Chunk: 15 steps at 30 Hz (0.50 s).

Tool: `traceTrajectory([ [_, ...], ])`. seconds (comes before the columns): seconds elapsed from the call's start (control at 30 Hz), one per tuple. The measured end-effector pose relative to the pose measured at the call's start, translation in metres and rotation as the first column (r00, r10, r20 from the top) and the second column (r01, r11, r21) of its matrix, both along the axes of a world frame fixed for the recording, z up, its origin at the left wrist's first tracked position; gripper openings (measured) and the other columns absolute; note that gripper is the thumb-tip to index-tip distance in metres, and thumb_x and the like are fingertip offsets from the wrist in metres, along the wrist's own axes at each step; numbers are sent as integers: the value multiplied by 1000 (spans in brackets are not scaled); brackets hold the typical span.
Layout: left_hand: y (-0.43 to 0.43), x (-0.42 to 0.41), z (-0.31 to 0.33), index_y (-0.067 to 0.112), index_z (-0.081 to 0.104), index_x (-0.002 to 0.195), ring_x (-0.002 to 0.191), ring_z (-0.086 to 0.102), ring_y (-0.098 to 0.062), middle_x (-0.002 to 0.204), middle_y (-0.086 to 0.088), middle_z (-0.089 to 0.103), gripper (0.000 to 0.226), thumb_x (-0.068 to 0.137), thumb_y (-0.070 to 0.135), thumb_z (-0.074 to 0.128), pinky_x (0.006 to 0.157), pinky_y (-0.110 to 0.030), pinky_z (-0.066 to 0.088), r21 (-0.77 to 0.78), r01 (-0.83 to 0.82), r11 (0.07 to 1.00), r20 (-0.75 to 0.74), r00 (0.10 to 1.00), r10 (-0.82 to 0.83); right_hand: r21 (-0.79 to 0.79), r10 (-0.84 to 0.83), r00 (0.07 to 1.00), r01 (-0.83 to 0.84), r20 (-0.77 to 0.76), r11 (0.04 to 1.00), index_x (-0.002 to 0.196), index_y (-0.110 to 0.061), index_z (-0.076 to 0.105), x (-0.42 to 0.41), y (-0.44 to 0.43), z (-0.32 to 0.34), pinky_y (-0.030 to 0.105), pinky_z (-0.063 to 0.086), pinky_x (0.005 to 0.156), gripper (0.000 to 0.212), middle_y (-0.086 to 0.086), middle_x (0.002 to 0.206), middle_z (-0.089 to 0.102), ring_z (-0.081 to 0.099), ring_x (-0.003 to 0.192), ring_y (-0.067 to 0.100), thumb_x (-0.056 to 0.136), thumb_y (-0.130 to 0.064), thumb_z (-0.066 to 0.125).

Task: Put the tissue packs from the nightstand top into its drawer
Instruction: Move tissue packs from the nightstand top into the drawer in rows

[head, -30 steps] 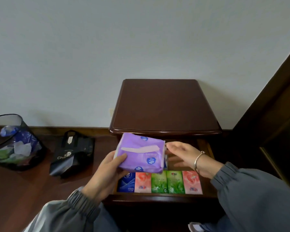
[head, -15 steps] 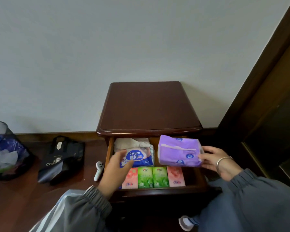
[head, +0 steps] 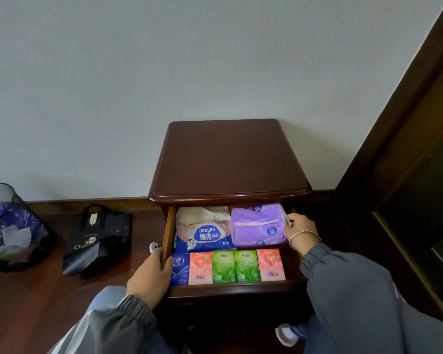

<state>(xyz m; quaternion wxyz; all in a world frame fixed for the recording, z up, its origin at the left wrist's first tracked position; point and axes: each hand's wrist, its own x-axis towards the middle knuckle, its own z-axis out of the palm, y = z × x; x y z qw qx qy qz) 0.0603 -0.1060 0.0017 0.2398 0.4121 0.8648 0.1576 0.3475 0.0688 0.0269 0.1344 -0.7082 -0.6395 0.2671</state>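
A dark wooden nightstand (head: 228, 159) stands against a pale wall, seen from above by a person in grey sleeves. Its top drawer (head: 230, 286) is pulled out toward the viewer.

The purple tissue pack (head: 257, 228) lies inside the drawer, in the far right corner, partly under the nightstand's top edge. The right hand (head: 301, 229), with a thin bracelet (head: 304, 233) on its wrist, holds the pack's right end with curled fingers.

The left hand (head: 149, 274) grips the drawer's left wall near the front, thumb inside and fingers curled over the outside.

To the left of the purple pack lies a blue and white Deeyeo pack (head: 205, 235), touching it, with a cream pack (head: 202, 214) behind that. Along the near edge of the drawer sits a row of five small packs side by side: a blue pack (head: 179, 269), a pink pack (head: 200, 268), two green packs (head: 234, 266), and another pink one (head: 270, 264).

On the wooden floor to the left are a small white object (head: 154, 247) just beside the drawer, a black bag (head: 97, 236), and a dark bin (head: 8, 226) further left.
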Motion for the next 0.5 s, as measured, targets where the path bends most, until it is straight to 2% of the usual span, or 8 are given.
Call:
traceTrajectory([
  [0.13,0,2,1,26,45,129,97,63,-17,116,2,65,36,97,43,41,83,-32,49,3,8,1000,-34,999,-8,-59,180,958,-171,223,984,137,-5,41,-5,-7,-5,32,44,91,48,18,132,52,55,115,34,93,-19,53],
  [0.2,-1,3,2,26,47,126,97,64,-18,115,2,66,34,97,43,41,83,-33,49,10,6,1000,-56,998,-6,-127,314,876,-287,366,949,136,-4,42,-7,-15,-8,28,38,99,43,14,145,38,50,123,27,96,-19,47],
  [0.27,-1,3,3,26,47,126,96,65,-18,112,3,66,35,96,45,41,84,-34,51,6,6,1000,-59,998,-5,-151,380,821,-349,427,925,136,-7,42,-6,-21,-13,26,34,105,40,10,150,27,47,126,24,97,-17,42],
  [0.4,-1,0,2,25,45,131,97,65,-19,114,1,66,44,95,50,42,88,-36,52,-2,7,1000,-49,999,-7,-64,410,849,-414,333,908,142,-8,36,3,-23,-12,23,24,110,44,7,156,20,33,138,19,99,-19,39],
  [0.5,-5,-3,4,22,38,138,99,64,-13,123,-1,61,59,90,54,52,86,-33,53,39,51,998,80,995,-54,8,553,823,-559,133,829,145,-15,32,18,-31,-6,24,17,115,61,3,157,20,22,144,15,93,-36,54],
])
